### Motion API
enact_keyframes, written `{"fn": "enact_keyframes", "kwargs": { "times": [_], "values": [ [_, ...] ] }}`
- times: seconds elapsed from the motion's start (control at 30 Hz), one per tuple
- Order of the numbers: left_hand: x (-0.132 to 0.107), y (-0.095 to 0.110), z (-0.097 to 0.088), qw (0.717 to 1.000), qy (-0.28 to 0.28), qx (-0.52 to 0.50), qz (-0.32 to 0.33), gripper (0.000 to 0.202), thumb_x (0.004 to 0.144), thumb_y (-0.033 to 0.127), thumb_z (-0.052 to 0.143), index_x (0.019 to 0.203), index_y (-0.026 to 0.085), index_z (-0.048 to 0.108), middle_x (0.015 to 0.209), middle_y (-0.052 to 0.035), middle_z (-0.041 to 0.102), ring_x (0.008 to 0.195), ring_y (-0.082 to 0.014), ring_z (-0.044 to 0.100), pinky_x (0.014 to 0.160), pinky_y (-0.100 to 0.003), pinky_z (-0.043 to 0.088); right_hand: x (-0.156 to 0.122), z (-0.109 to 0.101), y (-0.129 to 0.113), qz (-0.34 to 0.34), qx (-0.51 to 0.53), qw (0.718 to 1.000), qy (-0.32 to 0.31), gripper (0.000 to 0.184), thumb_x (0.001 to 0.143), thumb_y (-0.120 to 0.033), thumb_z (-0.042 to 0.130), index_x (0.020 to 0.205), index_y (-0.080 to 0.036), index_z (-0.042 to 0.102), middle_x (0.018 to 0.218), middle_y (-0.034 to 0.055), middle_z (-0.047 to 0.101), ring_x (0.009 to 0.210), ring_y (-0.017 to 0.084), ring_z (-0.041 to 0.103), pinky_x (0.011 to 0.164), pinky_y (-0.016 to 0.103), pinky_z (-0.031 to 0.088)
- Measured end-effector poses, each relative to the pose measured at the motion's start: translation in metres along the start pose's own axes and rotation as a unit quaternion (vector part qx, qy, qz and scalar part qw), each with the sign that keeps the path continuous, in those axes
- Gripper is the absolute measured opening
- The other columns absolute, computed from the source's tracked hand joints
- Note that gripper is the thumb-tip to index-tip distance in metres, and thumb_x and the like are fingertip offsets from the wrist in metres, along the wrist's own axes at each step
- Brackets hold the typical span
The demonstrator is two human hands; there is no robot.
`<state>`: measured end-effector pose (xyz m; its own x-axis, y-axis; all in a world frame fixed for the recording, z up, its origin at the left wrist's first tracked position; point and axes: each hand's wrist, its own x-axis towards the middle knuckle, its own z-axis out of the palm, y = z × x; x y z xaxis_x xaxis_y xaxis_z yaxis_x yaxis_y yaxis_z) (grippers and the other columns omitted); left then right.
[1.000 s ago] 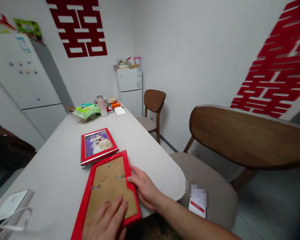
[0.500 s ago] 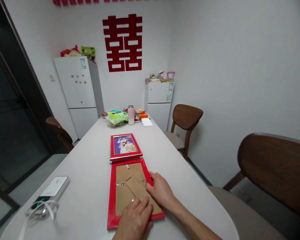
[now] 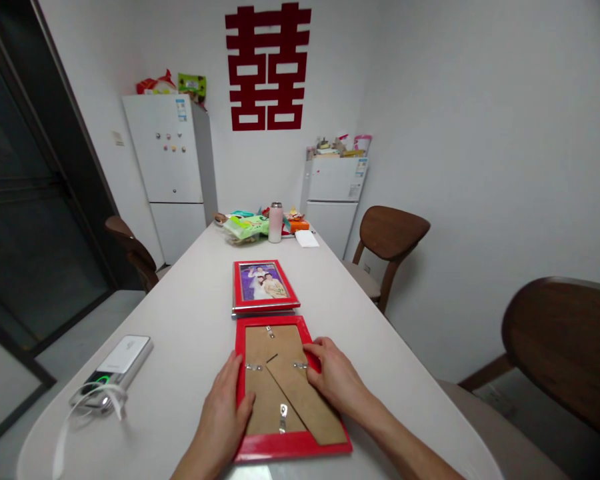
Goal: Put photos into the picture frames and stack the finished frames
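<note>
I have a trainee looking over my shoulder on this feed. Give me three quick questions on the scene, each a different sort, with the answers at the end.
1. True or false: the near red frame, with the left hand and the right hand at its sides, has its brown backing board facing up.
2. Multiple choice: which of these is closest beyond the frame's far edge? A) the power bank, B) the face-up framed photo, C) the pink bottle.
3. Count: how many metal clips show on the board?

Key: 1. True. 2. B. 3. Four, one near each edge.
</note>
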<state>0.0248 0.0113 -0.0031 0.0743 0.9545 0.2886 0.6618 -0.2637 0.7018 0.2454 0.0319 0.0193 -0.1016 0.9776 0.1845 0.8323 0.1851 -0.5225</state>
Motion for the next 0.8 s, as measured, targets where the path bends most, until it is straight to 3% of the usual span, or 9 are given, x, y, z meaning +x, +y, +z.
{"fn": "enact_keyframes", "kwargs": {
  "times": [0.3, 0.47, 0.53, 0.63, 0.8],
  "values": [
    [-0.002, 0.005, 0.0, 1.0, -0.026, -0.001, -0.016, 0.053, 0.07, 0.02, 0.044, 0.121, 0.007, 0.036, 0.125, -0.014, 0.042, 0.113, -0.0226, 0.04, 0.096, -0.037, 0.031, 0.008, 0.004, -0.005, 0.026, -0.077, 0.997, 0.006, 0.026, 0.077, -0.023, 0.039, 0.091, -0.019, 0.06, 0.086, 0.006, 0.051, 0.07, 0.014, 0.052, 0.063, 0.023, 0.039],
    [-0.004, 0.005, 0.001, 1.0, -0.016, -0.006, -0.012, 0.052, 0.072, 0.019, 0.042, 0.122, 0.007, 0.034, 0.124, -0.0139, 0.042, 0.113, -0.0211, 0.039, 0.096, -0.037, 0.031, 0.006, 0.006, -0.026, -0.03, -0.071, 0.996, 0.042, 0.027, 0.073, -0.019, 0.045, 0.096, -0.018, 0.059, 0.102, 0.0096, 0.051, 0.093, 0.02, 0.046, 0.078, 0.028, 0.036],
    [-0.004, 0.003, 0.002, 1.0, -0.013, -0.006, -0.006, 0.052, 0.072, 0.018, 0.042, 0.122, 0.007, 0.034, 0.124, -0.0141, 0.042, 0.114, -0.0207, 0.039, 0.097, -0.037, 0.03, 0.007, 0.014, -0.044, -0.084, -0.041, 0.996, 0.014, 0.025, 0.074, -0.018, 0.046, 0.095, -0.018, 0.06, 0.103, 0.0085, 0.052, 0.095, 0.019, 0.045, 0.082, 0.029, 0.034],
    [-0.004, 0.0, 0.005, 1.0, -0.014, -0.003, -0.005, 0.05, 0.073, 0.02, 0.04, 0.121, 0.005, 0.035, 0.124, -0.0152, 0.043, 0.113, -0.0206, 0.039, 0.097, -0.037, 0.03, 0.013, 0.03, -0.067, -0.139, -0.031, 0.988, -0.051, 0.018, 0.075, -0.022, 0.046, 0.082, -0.018, 0.063, 0.087, 0.0056, 0.056, 0.085, 0.016, 0.048, 0.076, 0.027, 0.035],
    [-0.003, -0.003, 0.006, 1.0, -0.009, -0.012, 0.003, 0.05, 0.072, 0.019, 0.042, 0.121, 0.008, 0.036, 0.123, -0.0138, 0.044, 0.113, -0.0203, 0.04, 0.096, -0.035, 0.03, 0.03, 0.053, -0.076, -0.123, -0.074, 0.989, -0.029, 0.017, 0.076, -0.02, 0.045, 0.071, -0.016, 0.061, 0.076, 0.0048, 0.056, 0.076, 0.015, 0.048, 0.071, 0.025, 0.035]
  ]
}}
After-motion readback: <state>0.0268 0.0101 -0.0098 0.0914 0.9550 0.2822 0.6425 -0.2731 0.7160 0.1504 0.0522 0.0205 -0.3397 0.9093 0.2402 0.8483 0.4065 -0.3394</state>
